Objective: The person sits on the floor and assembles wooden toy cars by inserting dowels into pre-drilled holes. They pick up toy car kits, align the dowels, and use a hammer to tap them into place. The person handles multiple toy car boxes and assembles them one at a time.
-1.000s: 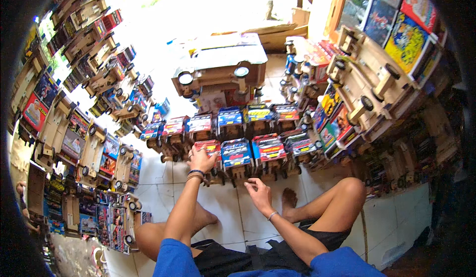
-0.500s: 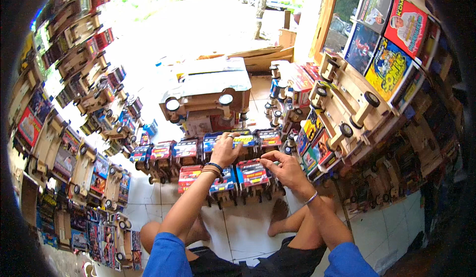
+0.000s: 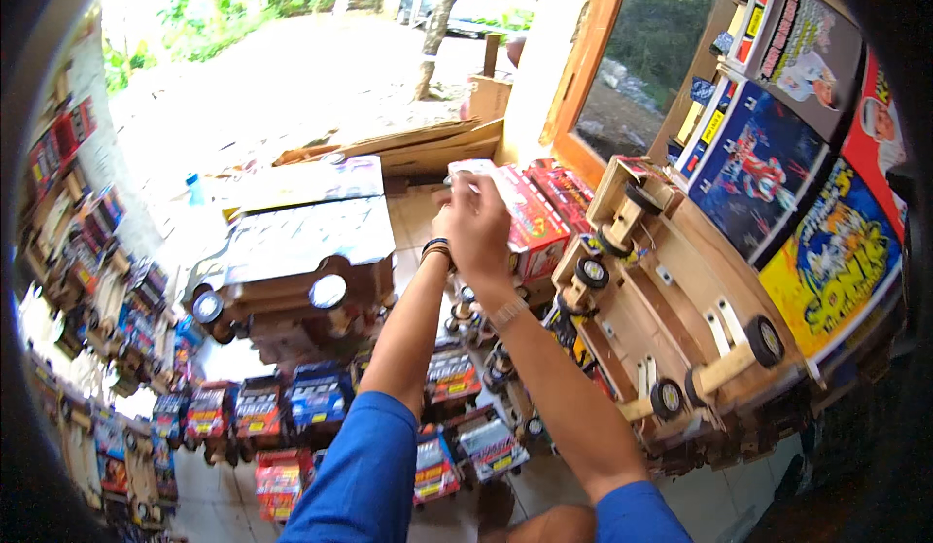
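Reaching out, hands [image 3: 482,228] near red box [image 3: 528,210], length slanting away leftward

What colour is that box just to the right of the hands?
The box is mostly red, seen best in the head view.

The right hand [image 3: 483,237] overlaps the left hand [image 3: 444,224] just beside the red trucks [image 3: 535,214], hiding whether the fingers hold anything. To their left stands a big pale-topped truck [image 3: 309,240], with small trucks [image 3: 319,396] in rows nearer. Right, a wooden truck [image 3: 714,266] shows its wheels; cardboard [image 3: 408,146] lies far.
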Action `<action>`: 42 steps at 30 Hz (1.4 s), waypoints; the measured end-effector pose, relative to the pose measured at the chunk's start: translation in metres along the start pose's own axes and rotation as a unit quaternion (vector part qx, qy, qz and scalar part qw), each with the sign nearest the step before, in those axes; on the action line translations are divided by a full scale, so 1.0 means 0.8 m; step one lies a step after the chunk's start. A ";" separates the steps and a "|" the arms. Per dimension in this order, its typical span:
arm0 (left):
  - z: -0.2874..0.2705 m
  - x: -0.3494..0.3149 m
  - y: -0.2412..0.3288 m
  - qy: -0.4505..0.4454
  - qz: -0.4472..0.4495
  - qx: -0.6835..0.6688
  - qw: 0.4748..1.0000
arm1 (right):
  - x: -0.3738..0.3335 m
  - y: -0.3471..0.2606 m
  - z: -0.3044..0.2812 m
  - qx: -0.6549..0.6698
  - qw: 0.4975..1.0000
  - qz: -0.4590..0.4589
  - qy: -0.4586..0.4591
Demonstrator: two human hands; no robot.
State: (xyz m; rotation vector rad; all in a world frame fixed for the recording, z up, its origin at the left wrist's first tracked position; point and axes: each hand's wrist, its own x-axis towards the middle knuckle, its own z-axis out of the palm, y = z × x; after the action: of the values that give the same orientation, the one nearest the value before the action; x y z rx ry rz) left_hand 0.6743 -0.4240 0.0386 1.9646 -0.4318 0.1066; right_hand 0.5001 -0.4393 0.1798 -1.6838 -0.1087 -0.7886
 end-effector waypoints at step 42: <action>0.089 0.084 -0.097 -0.081 -0.206 -0.503 0.836 | 0.439 0.400 -0.182 -0.549 0.755 0.342 -0.110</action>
State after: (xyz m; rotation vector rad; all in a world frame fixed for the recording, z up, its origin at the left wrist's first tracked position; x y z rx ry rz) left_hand 0.7556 -0.4762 -0.0408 0.9703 -0.0987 -0.4847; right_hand 0.8568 -0.7793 0.1140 -2.6489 0.9507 0.0046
